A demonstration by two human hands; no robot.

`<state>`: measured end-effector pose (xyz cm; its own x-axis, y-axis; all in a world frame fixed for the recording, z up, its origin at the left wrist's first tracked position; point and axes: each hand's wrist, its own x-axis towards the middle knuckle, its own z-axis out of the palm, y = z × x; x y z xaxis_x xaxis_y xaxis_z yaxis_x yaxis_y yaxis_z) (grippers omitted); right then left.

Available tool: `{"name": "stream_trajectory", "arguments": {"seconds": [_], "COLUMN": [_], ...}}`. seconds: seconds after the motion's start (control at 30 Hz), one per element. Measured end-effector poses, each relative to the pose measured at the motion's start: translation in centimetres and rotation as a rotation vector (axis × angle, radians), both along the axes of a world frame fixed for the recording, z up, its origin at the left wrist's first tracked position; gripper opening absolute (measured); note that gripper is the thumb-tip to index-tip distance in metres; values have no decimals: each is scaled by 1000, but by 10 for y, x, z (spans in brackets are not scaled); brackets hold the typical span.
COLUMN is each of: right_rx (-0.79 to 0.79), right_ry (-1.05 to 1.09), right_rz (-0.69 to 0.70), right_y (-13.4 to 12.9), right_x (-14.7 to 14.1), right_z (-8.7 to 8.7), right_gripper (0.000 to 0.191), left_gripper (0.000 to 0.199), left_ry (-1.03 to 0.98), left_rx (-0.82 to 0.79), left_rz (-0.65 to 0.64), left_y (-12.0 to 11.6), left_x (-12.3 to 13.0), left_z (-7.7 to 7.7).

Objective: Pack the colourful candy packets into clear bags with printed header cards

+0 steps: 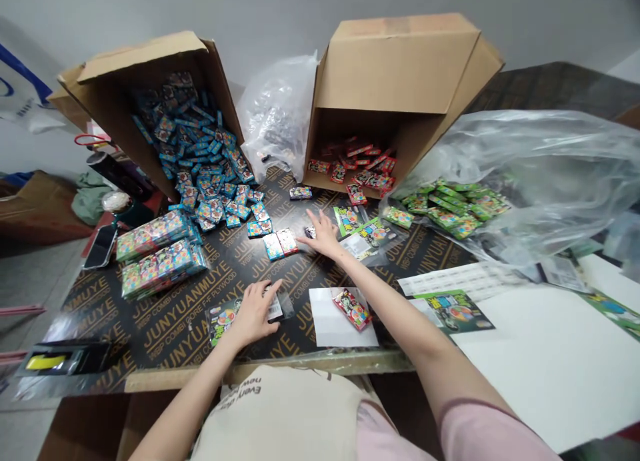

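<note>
My left hand (255, 314) rests palm down, fingers apart, over a clear plastic sleeve with a green-and-black printed card (220, 320) near the table's front edge. Farther forward, my right hand (324, 236) has its thumb and fingers spread about a small dark candy box (311, 232), partly hidden; I cannot tell whether they touch it. Just left of that hand, a blue box (273, 246) and a red-edged box (287, 242) lie side by side. A red candy packet (353, 309) sits on a white paper sheet (325, 324) between my arms.
An open carton (220, 68) spills blue boxes at back left. Another carton (395, 68) holds red boxes. Green packets (460, 208) lie by a large clear bag (540, 154). Filled packs (163, 268) stack at left, near a phone (100, 246) and tape dispenser (65, 360).
</note>
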<state>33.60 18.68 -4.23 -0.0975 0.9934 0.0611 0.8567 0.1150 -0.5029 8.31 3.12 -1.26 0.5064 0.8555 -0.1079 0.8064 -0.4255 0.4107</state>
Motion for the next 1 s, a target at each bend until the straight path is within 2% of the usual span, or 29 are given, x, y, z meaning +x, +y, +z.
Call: {"name": "stream_trajectory", "arguments": {"seconds": [0.03, 0.17, 0.3, 0.43, 0.5, 0.63, 0.77, 0.87, 1.0], "right_rx": [5, 21, -31, -22, -14, 2, -95, -73, -6], "right_ry": [-14, -45, -55, -27, -16, -48, -103, 71, 447], "right_rz": [46, 374, 509, 540, 559, 480, 375, 357, 392], "right_y": [1, -4, -6, -10, -13, -7, 0, -11, -43], "right_x": [2, -7, -27, -36, -32, 1, 39, 45, 28], "right_z": [2, 8, 14, 17, 18, 18, 15, 16, 28], "right_gripper": [88, 89, 90, 82, 87, 95, 92, 88, 88], "left_gripper": [96, 100, 103, 101, 101, 98, 96, 98, 102], "left_ry": [-7, -55, -111, -123, -123, -122, -131, -152, -216], "left_rx": [15, 35, 34, 30, 37, 49, 83, 118, 157], "left_rz": [39, 142, 142, 135, 137, 137, 124, 130, 169], "left_y": [-2, -10, -15, -17, -18, -18, -19, -19, -19], "left_x": [-3, -10, -12, -12, -12, -14, -15, -15, -17], "left_z": [-2, -9, -12, -14, -15, -18, -21, -22, -19]}}
